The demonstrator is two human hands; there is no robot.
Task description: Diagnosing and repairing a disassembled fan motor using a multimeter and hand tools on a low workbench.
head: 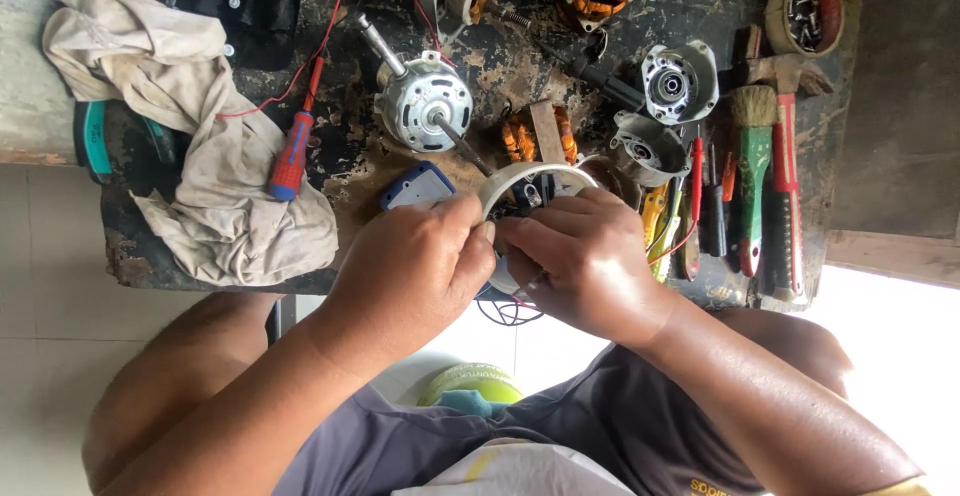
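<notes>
White ring (530, 178) pinched between both hands (fingertip grip).

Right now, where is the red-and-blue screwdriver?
The red-and-blue screwdriver lies on the workbench, left of the silver motor, its handle against the crumpled cloth.

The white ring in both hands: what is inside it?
Through the white ring a dark part shows, held between the left hand and right hand. The fingers cover its lower half, so what it is cannot be told.
</notes>
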